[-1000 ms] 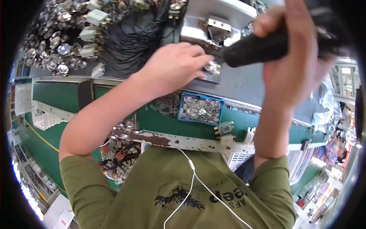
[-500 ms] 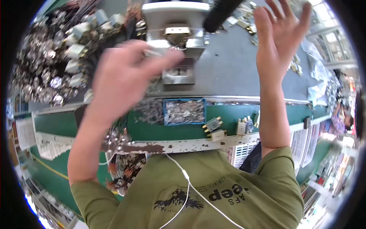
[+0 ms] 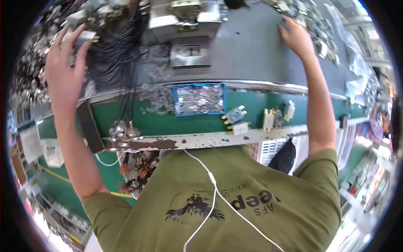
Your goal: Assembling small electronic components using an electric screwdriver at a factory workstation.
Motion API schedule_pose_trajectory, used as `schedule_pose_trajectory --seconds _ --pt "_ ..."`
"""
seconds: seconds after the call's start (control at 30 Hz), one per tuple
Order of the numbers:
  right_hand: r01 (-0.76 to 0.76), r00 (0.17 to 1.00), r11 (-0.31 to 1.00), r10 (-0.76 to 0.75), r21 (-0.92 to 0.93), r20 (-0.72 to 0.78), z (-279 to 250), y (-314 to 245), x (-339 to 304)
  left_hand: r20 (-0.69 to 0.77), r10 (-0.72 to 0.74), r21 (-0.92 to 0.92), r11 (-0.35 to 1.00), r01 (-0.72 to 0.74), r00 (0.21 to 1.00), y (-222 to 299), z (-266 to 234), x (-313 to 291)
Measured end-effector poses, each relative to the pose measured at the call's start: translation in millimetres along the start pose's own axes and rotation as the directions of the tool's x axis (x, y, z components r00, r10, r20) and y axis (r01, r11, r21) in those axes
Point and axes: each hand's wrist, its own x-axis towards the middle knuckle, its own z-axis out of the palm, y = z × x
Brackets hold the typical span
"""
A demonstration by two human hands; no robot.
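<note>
My left hand (image 3: 65, 63) is at the left, fingers spread and apart, over a heap of shiny round metal parts (image 3: 31, 80). A white plug block with brass pins (image 3: 86, 37) lies right by its fingertips; whether they touch it is unclear. At the far right, my right hand (image 3: 297, 40) reaches to the edge of a pile of plug parts (image 3: 312, 21). Its thumb and forefinger stand apart with nothing visible between them; its other fingers are partly hidden. Between the hands stands a metal press fixture (image 3: 184, 19), with a steel block (image 3: 190, 54) in front.
A blue-rimmed tray (image 3: 175, 101) of small metal pieces sits on the green near strip, with loose pieces (image 3: 157, 98) beside it. Several plug blocks (image 3: 268, 119) stand to its right. Black cables (image 3: 119, 52) run down left of the fixture. A worn white rail (image 3: 210, 140) edges the bench.
My left hand has moved from the fixture leftward to the metal heap. My right hand has lowered from a raised, spread pose to the pile on the right. The view has shifted slightly.
</note>
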Motion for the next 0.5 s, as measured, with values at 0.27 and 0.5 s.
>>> schedule_pose_trajectory --seconds 0.27,0.5 --pt "-0.110 0.994 0.941 0.109 0.320 0.023 0.4 -16.7 -22.2 -0.076 0.165 -0.065 0.983 -0.170 0.983 62.6 -11.1 4.6" --pt "0.230 0.973 0.785 -0.175 0.575 -0.150 -58.4 -91.0 -63.7 0.440 0.360 -0.419 0.893 -0.166 0.823 85.1 -13.4 -29.9"
